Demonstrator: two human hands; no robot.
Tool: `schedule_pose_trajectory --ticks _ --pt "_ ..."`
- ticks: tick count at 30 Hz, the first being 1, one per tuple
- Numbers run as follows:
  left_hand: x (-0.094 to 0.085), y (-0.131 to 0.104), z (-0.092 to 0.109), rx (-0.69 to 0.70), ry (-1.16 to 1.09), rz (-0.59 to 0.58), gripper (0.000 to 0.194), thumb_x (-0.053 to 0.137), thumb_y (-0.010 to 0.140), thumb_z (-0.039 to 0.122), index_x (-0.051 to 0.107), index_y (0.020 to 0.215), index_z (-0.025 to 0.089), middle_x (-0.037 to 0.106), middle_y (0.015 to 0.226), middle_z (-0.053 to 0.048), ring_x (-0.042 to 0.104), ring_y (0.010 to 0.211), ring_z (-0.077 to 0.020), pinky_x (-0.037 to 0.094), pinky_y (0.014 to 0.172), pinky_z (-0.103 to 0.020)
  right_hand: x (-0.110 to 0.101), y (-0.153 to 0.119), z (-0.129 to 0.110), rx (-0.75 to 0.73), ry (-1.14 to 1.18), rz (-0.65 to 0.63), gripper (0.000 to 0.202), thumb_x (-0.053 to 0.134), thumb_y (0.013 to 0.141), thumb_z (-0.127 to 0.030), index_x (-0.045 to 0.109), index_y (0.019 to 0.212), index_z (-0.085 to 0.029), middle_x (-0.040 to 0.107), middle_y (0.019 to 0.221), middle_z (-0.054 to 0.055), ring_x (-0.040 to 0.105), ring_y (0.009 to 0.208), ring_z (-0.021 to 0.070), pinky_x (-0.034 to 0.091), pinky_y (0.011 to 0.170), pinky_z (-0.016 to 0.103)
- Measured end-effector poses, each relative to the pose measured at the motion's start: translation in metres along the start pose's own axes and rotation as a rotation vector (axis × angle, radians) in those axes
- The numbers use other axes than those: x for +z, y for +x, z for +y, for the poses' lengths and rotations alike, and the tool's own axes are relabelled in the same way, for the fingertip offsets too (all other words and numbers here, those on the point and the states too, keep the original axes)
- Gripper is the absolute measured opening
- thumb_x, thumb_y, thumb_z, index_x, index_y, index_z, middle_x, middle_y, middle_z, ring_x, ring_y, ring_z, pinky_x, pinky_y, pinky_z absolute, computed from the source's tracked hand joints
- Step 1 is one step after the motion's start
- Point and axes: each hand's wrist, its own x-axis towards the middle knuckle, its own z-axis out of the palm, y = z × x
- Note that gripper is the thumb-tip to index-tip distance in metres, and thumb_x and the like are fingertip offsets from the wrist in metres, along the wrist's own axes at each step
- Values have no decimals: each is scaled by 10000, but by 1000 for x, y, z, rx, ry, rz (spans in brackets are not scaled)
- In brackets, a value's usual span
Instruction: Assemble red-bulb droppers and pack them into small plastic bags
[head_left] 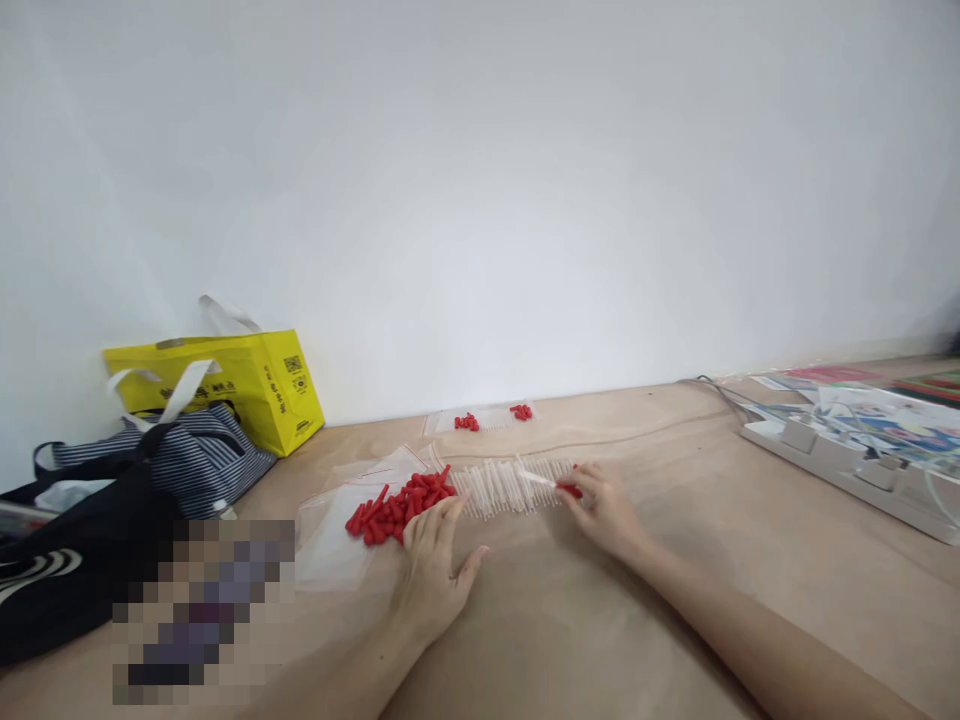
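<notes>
A pile of small red plastic pieces (pixel 394 515) lies on clear plastic zip bags (pixel 337 550) left of centre. My left hand (pixel 435 575) rests at the pile's right edge, thumb spread away from the fingers, with nothing visible in its grasp. Right of the pile, many thin whitish sticks (pixel 491 488) lie side by side in a row. At the row's right end, my right hand (pixel 604 515) pinches a red piece (pixel 570 490). A pale stick-like part extends leftward from that piece over the row; whether the two are joined, I cannot tell.
Near the wall, another clear bag (pixel 491 425) carries two small clusters of red pieces. A yellow bag (pixel 285 400), a striped bag (pixel 217 455) and a black bag (pixel 97 560) stand left, beside a blurred-out patch. On the right lies a white power strip (pixel 847 480) with cables.
</notes>
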Motion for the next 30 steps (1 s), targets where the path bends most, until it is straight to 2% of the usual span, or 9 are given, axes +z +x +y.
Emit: schedule_pose_trajectory --ticks 2,4,7,11,16,20,25,30 --pt "2 0 -3 -26 -6 -54 446 505 755 245 405 1189 232 510 1122 -82 445 1045 -258 295 868 -436 -4 7 17 288 -26 66 236 462 760 -320 652 799 -186 640 764 56 560 756 187 389 705 288" --pt "4 1 -4 -48 -12 -107 373 516 738 228 481 1109 240 520 1088 -72 452 1030 -261 310 852 -444 -8 11 30 531 -72 55 271 464 742 -366 664 816 -198 658 774 52 582 750 200 395 665 282" --pt "5 2 -4 -69 -22 -164 266 529 730 221 554 994 240 528 1052 -64 458 1017 -267 312 844 -464 -14 13 37 707 -131 -51 291 467 726 -420 674 820 -238 672 798 43 595 797 235 394 685 313" --pt "3 3 -2 -79 -19 -197 205 534 730 219 579 930 232 533 1025 -62 466 1002 -267 314 836 -471 -13 14 35 749 -193 -162 386 423 726 -543 679 792 -263 674 822 49 590 852 282 376 763 399" --pt "3 3 -1 -72 -14 -207 167 545 727 220 585 888 238 544 1000 -53 478 981 -260 326 820 -460 -8 16 39 739 -190 -210 477 367 729 -611 678 814 -259 671 852 56 579 887 291 378 777 405" --pt "2 3 0 -88 -7 -228 150 544 731 221 589 873 240 550 989 -51 486 970 -255 324 817 -462 -6 17 43 734 -174 -167 431 376 751 -562 659 868 -258 663 899 48 572 907 272 366 803 406" --pt "-1 5 3 -101 -12 -265 134 533 741 220 596 859 237 547 996 -49 484 975 -252 315 824 -461 -5 17 43 737 -158 -139 418 447 714 -550 629 923 -237 658 897 47 575 885 247 338 839 411" --pt "-1 4 2 -98 -18 -263 136 527 744 224 595 861 237 547 992 -46 481 967 -251 310 826 -464 -7 20 40 708 -197 -117 419 439 727 -524 622 935 -210 645 903 66 567 887 233 350 803 375"
